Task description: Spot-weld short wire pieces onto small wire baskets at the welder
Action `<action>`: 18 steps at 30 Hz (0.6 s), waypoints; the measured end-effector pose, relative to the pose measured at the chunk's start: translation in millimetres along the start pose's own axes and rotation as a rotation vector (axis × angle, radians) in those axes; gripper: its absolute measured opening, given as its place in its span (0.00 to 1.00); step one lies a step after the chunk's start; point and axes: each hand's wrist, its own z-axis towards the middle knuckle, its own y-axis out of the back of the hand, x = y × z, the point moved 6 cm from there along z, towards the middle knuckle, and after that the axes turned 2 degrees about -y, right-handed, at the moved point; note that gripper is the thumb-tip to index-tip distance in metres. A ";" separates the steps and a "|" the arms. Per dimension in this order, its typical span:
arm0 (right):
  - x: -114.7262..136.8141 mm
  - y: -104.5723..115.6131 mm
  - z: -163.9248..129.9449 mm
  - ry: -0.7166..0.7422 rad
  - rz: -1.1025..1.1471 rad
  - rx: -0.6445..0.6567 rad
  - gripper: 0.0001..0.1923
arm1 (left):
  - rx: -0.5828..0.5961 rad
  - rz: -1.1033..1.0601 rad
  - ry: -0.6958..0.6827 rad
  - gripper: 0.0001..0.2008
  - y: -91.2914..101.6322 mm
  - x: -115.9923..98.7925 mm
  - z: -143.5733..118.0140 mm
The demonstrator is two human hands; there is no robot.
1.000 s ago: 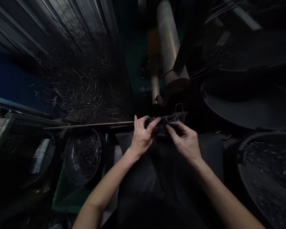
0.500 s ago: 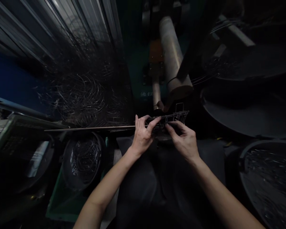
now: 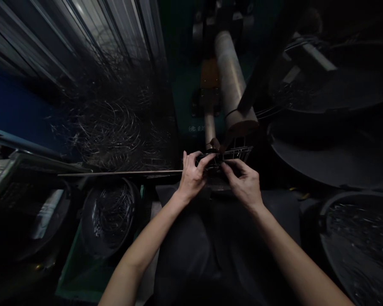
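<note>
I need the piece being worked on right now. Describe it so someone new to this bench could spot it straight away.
Start at the pale metal cylinder slanting down the middle. Just below its lower end, the left hand and right hand pinch a small, flat rectangular wire-grid frame. Unlike the loose curved wires heaped in the round dark tub, it is a straight-edged welded lattice.

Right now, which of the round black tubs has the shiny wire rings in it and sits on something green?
The small round tub by the person's left arm. It holds curved wire rings and rests on the green crate. The bigger tubs on the right sit elsewhere.
</note>
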 end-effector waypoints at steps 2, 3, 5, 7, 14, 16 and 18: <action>-3.5 -1.1 0.9 0.003 -0.005 0.002 0.16 | 0.004 -0.006 0.008 0.32 -3.0 3.0 0.0; -5.1 -1.7 1.1 0.007 -0.008 0.003 0.16 | 0.004 -0.007 0.006 0.31 -4.4 4.8 -0.4; -8.5 -2.6 1.2 0.015 -0.012 0.001 0.16 | 0.009 -0.003 -0.005 0.31 -6.7 9.6 -1.7; -11.7 -4.0 1.3 0.016 -0.016 -0.007 0.15 | 0.030 0.017 -0.024 0.32 -8.1 15.4 -2.8; -2.7 -26.9 5.6 -0.058 0.090 -0.006 0.17 | -0.002 0.103 -0.122 0.29 2.8 30.8 3.4; 10.1 -25.5 4.0 -0.078 0.127 0.004 0.17 | -0.019 0.109 -0.122 0.28 6.0 34.5 6.7; 18.8 -4.6 -5.5 -0.111 0.116 -0.040 0.17 | -0.054 0.089 -0.133 0.28 11.8 34.8 7.7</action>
